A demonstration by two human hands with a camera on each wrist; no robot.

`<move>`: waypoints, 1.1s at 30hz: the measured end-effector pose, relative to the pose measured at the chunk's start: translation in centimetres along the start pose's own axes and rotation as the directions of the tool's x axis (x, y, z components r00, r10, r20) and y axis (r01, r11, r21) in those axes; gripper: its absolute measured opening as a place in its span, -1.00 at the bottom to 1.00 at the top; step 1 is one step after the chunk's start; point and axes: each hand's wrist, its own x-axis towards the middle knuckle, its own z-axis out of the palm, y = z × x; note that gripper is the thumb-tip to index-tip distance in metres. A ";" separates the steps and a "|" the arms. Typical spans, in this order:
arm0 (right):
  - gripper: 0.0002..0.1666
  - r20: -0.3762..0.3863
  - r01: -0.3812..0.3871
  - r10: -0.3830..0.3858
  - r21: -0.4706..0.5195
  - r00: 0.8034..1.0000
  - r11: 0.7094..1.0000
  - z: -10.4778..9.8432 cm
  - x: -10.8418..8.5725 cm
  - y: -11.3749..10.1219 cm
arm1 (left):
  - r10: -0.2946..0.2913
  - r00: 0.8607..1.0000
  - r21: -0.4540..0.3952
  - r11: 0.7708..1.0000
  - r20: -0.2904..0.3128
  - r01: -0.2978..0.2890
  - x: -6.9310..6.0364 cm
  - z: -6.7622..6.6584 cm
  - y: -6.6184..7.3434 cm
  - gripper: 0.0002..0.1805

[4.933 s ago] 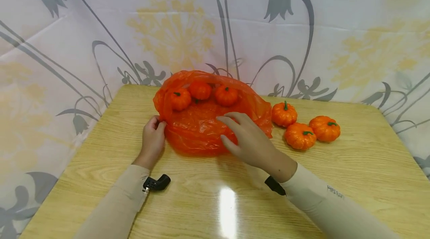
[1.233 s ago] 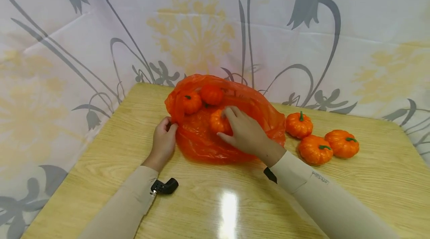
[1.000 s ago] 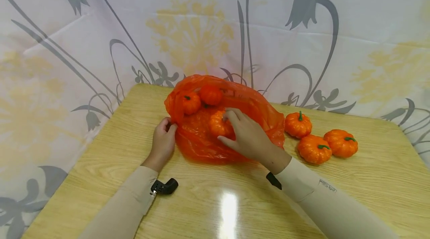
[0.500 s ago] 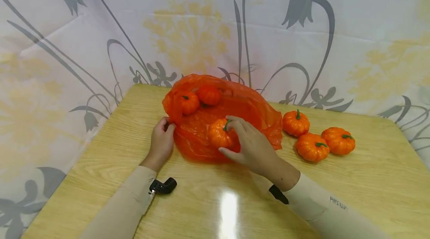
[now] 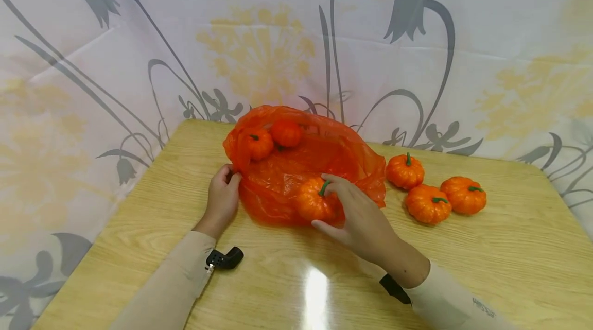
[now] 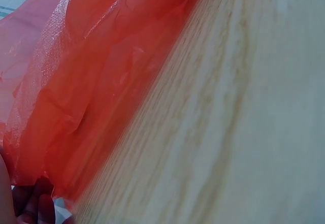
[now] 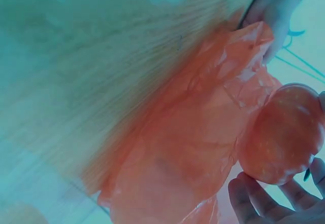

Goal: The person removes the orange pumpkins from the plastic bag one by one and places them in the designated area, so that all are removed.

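A translucent red plastic bag (image 5: 273,180) lies on the table with its mouth spread, two small pumpkins (image 5: 257,143) inside at its back left. At the bag's left edge the left hand (image 5: 221,198) pinches the rim between thumb and fingers; in the left wrist view the bag (image 6: 101,71) runs up from those fingers. The right hand (image 5: 366,222) grips an orange pumpkin (image 5: 314,200) with a green stem, over the bag's near side. In the right wrist view that pumpkin (image 7: 284,135) rests against the curved fingers, beside the bag's film.
Three more orange pumpkins stand close together right of the bag: one at the back (image 5: 405,171), one in front (image 5: 428,204) and one furthest right (image 5: 463,194). A flowered cloth (image 5: 268,21) hangs behind the wooden table (image 5: 259,289).
The right hand has taken hold of the pumpkin at the right inside the bag and drawn it toward the near side. The left hand has kept its pinch on the rim.
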 end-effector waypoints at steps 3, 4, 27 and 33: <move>-0.34 -0.026 0.000 0.000 -0.004 1.000 1.000 -0.2 -0.6 0.2 | 0.007 1.000 -0.004 1.000 -0.003 -0.007 -0.2 0.0 0.4 -0.73; -0.34 -0.034 0.002 -0.002 -0.004 0.999 1.000 -0.2 -0.9 0.2 | 0.011 1.000 -0.004 1.000 -0.004 -0.011 -0.2 0.0 0.4 -0.73; -0.36 -0.115 0.025 -0.019 0.055 0.993 0.998 -2.4 -5.2 2.2 | 0.025 0.999 -0.015 1.000 -0.024 -0.025 1.5 0.4 -3.2 -0.73; -0.33 -0.111 0.031 -0.024 0.067 0.994 0.997 -2.9 -5.8 3.0 | 0.049 0.998 -0.008 0.999 -0.028 -0.049 1.9 0.5 -3.8 -0.73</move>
